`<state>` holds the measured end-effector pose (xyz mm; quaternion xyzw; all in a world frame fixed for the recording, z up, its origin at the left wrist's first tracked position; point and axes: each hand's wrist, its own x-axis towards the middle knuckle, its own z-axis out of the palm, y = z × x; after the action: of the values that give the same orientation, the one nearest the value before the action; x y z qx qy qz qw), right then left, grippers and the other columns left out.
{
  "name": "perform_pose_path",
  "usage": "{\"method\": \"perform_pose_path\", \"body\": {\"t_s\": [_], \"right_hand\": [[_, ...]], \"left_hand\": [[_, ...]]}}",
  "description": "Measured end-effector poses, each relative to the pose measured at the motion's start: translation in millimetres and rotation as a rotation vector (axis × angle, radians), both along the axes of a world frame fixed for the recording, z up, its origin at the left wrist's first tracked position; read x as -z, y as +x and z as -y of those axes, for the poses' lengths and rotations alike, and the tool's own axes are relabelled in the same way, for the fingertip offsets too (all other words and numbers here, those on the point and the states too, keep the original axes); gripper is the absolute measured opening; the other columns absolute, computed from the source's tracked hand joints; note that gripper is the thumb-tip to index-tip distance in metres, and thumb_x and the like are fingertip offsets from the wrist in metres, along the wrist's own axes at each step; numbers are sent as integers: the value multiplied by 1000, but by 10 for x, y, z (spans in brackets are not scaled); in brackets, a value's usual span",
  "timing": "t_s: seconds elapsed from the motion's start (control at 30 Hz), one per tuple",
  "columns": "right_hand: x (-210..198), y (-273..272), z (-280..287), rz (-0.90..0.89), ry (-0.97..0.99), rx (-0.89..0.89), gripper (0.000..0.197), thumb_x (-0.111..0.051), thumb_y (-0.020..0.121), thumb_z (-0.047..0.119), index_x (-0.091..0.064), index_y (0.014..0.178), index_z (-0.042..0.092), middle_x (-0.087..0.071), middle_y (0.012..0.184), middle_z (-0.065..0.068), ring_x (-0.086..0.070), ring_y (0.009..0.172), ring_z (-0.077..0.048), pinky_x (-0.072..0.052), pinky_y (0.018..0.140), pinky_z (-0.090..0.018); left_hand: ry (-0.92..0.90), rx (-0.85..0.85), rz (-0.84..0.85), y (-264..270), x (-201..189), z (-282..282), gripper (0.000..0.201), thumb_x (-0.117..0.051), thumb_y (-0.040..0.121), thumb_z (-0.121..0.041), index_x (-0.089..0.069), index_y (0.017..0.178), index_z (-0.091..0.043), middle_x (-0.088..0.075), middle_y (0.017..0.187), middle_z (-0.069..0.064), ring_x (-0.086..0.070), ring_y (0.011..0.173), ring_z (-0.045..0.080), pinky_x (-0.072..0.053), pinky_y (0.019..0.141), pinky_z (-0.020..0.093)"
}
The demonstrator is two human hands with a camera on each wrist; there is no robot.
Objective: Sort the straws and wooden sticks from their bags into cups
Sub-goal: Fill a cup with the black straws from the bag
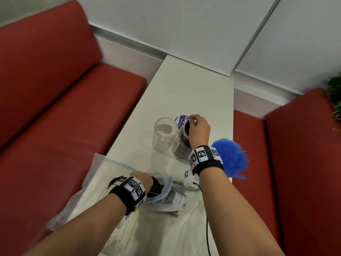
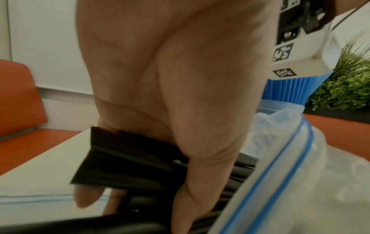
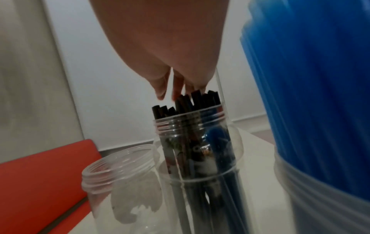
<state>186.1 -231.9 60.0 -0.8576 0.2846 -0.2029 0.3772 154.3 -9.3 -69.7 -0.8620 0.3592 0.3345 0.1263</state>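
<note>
— Right hand (image 1: 199,129), what's shown?
— Fingertips pinching black straws (image 3: 192,102) upright in the clear jar (image 3: 200,158), mid-tabletop (image 1: 193,89); empty jar (image 1: 164,133) just beside.
— Left hand (image 1: 144,179)?
— Gripping black straws at the bag (image 1: 166,196) mouth, near the tabletop's front edge.

The white table (image 1: 193,93) carries 2 clear jars (image 1: 164,134), zip bags (image 1: 103,174) and a blue-straw container (image 1: 230,157).
</note>
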Motion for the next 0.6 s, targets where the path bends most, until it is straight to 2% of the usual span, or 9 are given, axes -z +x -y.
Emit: {"method": "perform_pose_path", "body": {"t_s": [0.07, 0.1, 0.2, 0.27, 0.33, 0.4, 0.47, 0.53, 0.6], "right_hand": [[33, 13, -13, -107, -222, -28, 37, -40, 110, 21, -57, 140, 8, -51, 151, -13, -33, 150, -34, -20, 123, -39], [48, 4, -18, -211, -346, -55, 44, -35, 111, 27, -47, 150, 10, -37, 162, -12, -17, 157, -34, -6, 127, -44], [43, -71, -50, -512, -420, -131, 59, -30, 112, 39, -21, 163, 11, -16, 171, -13, 0, 159, -34, 1, 128, -54], [-54, -138, -114, -353, -399, -137, 57, -35, 111, 32, -22, 163, 10, -20, 170, -14, -1, 159, -34, 1, 128, -50], [-141, -255, -263, -35, -405, -171, 51, -42, 106, 15, -37, 157, 11, -34, 164, -13, -14, 158, -30, -3, 130, -44], [-170, -414, -455, 78, -198, -290, 47, -45, 100, 4, -54, 145, 14, -53, 150, -10, -48, 139, -19, -29, 123, -37], [-156, -594, -640, -106, 124, -492, 47, -45, 97, 0, -61, 138, 17, -67, 133, -6, -62, 113, -9, -48, 105, -32], [-53, -747, -790, -427, 204, -720, 53, -50, 96, 0, -54, 146, 18, -66, 136, -5, -60, 123, -13, -47, 105, -29], [108, -868, -908, -649, 125, -841, 65, -63, 94, 7, -43, 154, 19, -58, 146, -6, -54, 133, -20, -42, 110, -31]], "left_hand": [[10, -25, -1, -4, 8, -15, 35, -39, 97, -49, -64, 101, -25, -66, 105, -4, -64, 94, 20, -49, 82, 34], [30, -7, 2, 1, -18, -11, 35, -40, 98, -49, -63, 105, -24, -66, 110, -3, -63, 99, 21, -47, 83, 34], [44, 78, 42, 17, -186, 15, 19, -49, 95, -40, -55, 84, -26, -64, 100, -6, -64, 96, 21, -42, 75, 33], [48, 88, 57, 30, -293, 49, 16, -56, 92, -34, -52, 78, -27, -61, 91, -6, -65, 93, 20, -39, 72, 32], [56, 109, 63, 29, -425, 86, 7, -59, 91, -29, -63, 94, -24, -66, 104, -3, -65, 100, 21, -39, 72, 33], [65, 101, 65, 55, -516, 127, 19, -61, 91, -24, -67, 107, -18, -66, 112, -1, -64, 104, 23, -41, 73, 34], [39, 101, 114, 42, -598, 140, 21, -59, 91, -20, -67, 110, -17, -67, 113, 1, -65, 103, 23, -45, 75, 33], [20, 68, 145, 0, -636, 133, 26, -53, 95, -17, -63, 119, -15, -64, 121, 4, -63, 110, 25, -48, 83, 35], [0, 6, 136, -41, -687, 127, 32, -48, 98, -19, -58, 128, -14, -60, 129, 5, -59, 118, 24, -48, 91, 36]]}}
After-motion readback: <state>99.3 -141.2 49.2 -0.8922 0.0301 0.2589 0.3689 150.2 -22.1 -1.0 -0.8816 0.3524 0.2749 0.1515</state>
